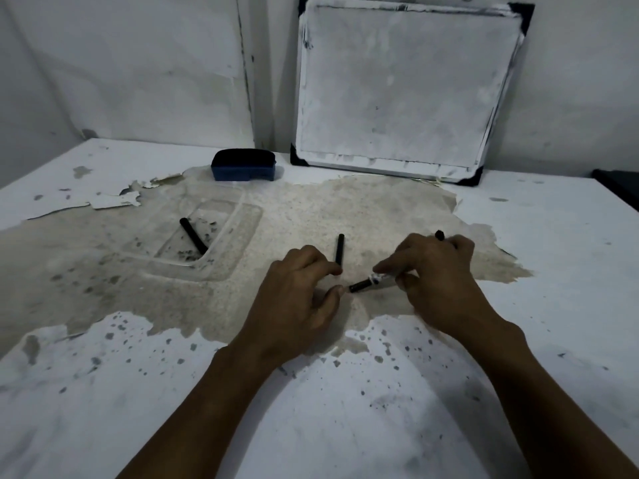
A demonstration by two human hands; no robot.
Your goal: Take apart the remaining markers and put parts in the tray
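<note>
My right hand (pixel 439 281) grips a marker (pixel 371 282) with a black tip end and a white band; its far end (pixel 440 234) sticks out behind my knuckles. My left hand (pixel 297 299) lies just left of the marker's tip, fingers curled, thumb tip nearly touching the tip. A black cap or tube (pixel 339 248) lies on the table just beyond my left fingers. Whether my left hand holds anything is hidden.
A clear plastic tray (pixel 238 236) sits at the left centre with a black stick (pixel 193 235) in it. A blue and black eraser (pixel 243 165) stands at the back. A smeared whiteboard (pixel 397 84) leans on the wall. The table's white coating (pixel 311 409) is peeled and stained.
</note>
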